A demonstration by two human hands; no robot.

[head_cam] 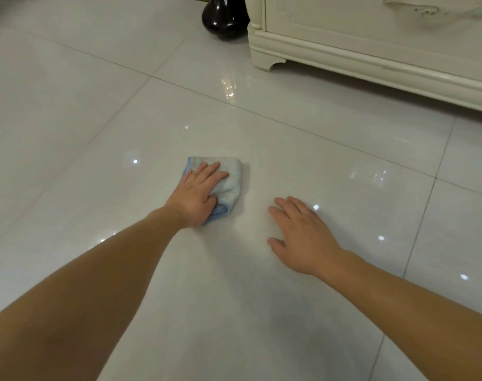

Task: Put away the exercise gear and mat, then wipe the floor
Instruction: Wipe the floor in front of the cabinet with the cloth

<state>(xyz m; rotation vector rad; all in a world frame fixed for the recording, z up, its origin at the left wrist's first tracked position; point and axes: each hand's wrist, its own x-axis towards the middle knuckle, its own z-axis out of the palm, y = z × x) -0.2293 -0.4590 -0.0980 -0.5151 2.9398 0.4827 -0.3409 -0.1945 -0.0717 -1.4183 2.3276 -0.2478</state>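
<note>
We're wiping: our left hand [197, 195] presses flat-fingered on the cloth [230, 185] mid-frame; our right hand [303, 235] rests spread on the floor [96, 133], holding nothing. The next move likely calls for steady pressure, sweeping fresh tiles.

1. The floor [317, 149] is laid in large pale tiles, smooth and highly glossy, throwing back bright points of light.
2. The cloth [229, 185] is soft, matt fabric with a nubby pile and a blue edge.
3. The cabinet [372, 50] carries a cream, faintly satin painted finish over carved relief, possibly wood.
4. The black vessel [223, 15] is smooth and mirror-shiny.
</note>
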